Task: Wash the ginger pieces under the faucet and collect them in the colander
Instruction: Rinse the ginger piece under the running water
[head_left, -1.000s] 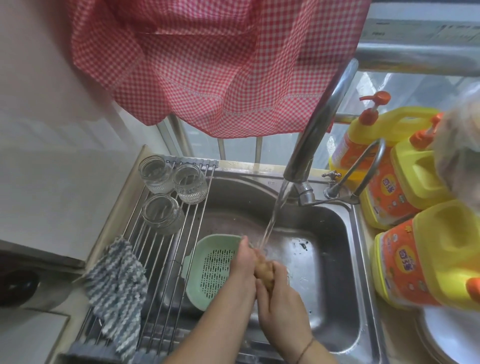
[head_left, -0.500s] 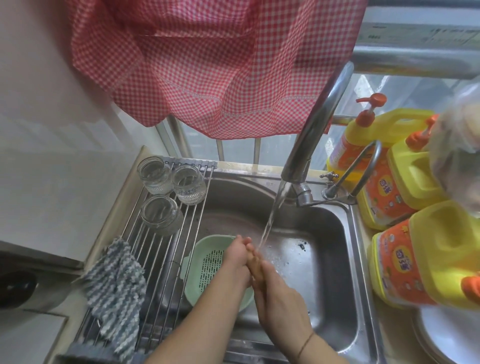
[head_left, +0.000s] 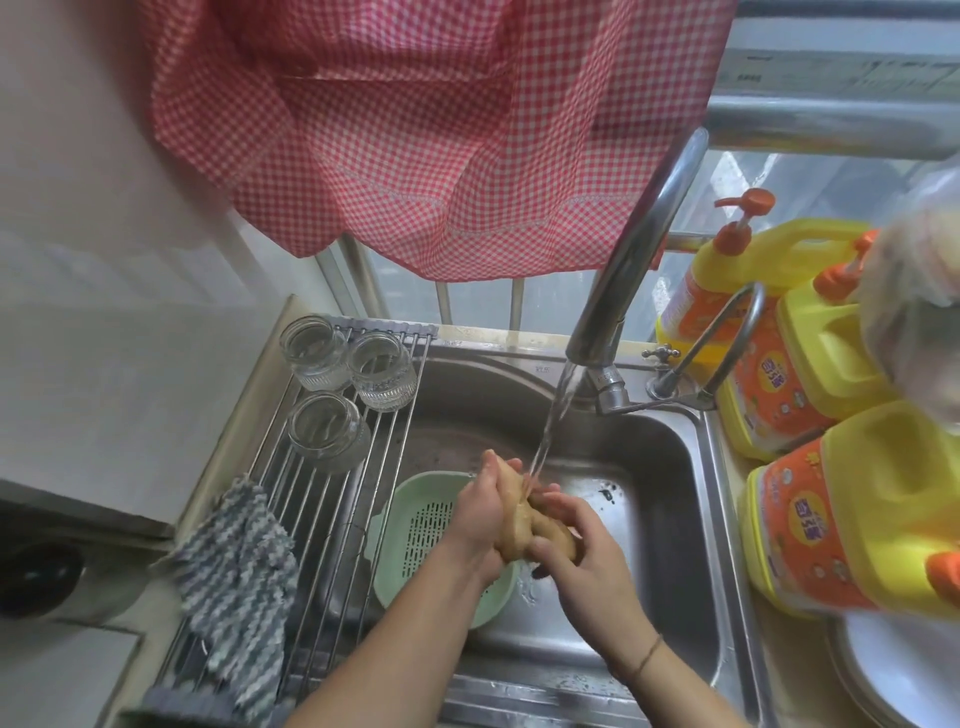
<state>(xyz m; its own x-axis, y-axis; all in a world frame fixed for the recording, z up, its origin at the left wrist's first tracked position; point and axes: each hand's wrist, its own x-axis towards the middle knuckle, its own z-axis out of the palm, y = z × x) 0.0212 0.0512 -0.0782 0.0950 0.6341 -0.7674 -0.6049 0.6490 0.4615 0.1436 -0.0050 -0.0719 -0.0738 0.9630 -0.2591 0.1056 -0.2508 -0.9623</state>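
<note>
I see both hands over the sink (head_left: 670, 467), under the water stream (head_left: 553, 426) from the faucet (head_left: 631, 260). My left hand (head_left: 480, 512) has fingers curled round the upper end of the ginger piece (head_left: 519, 525); right hand (head_left: 584, 551) wraps its fingers round the lower end, thumb underneath. The ginger sits between both palms, stream landing on its top part. Green colander (head_left: 410, 519) on the sink floor just left of and partly under the left wrist; I can't tell if anything is in it. Drying rack (head_left: 332, 499) spans the sink's left side with three glass jars (head_left: 382, 369) and a striped cloth (head_left: 234, 566). Yellow detergent bottles (head_left: 810, 358) on the right, red checked curtain (head_left: 441, 130) above
</note>
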